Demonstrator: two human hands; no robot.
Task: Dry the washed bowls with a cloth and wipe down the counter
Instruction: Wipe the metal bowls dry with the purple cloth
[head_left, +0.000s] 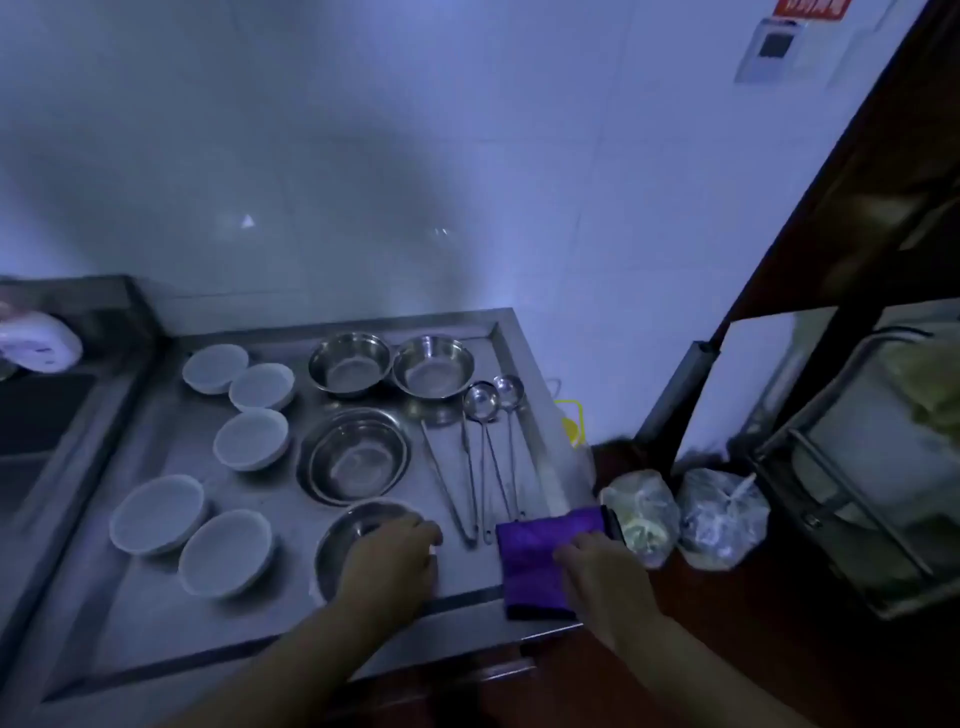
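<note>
A steel counter (156, 613) holds several white bowls (156, 512) on its left and several steel bowls (349, 364) in the middle. My left hand (392, 564) grips the right rim of the nearest steel bowl (345, 540), covering much of it. A folded purple cloth (535, 561) lies at the counter's front right corner. My right hand (602, 577) rests on the cloth's right edge with fingers curled over it; whether it lifts the cloth I cannot tell.
Ladles (480, 402) and tongs (447, 483) lie right of the steel bowls. Two plastic bags (722, 517) sit on a dark surface right of the counter, beside a metal rack (831, 467). A sink (31, 415) is at the left. A tiled wall (415, 182) stands behind.
</note>
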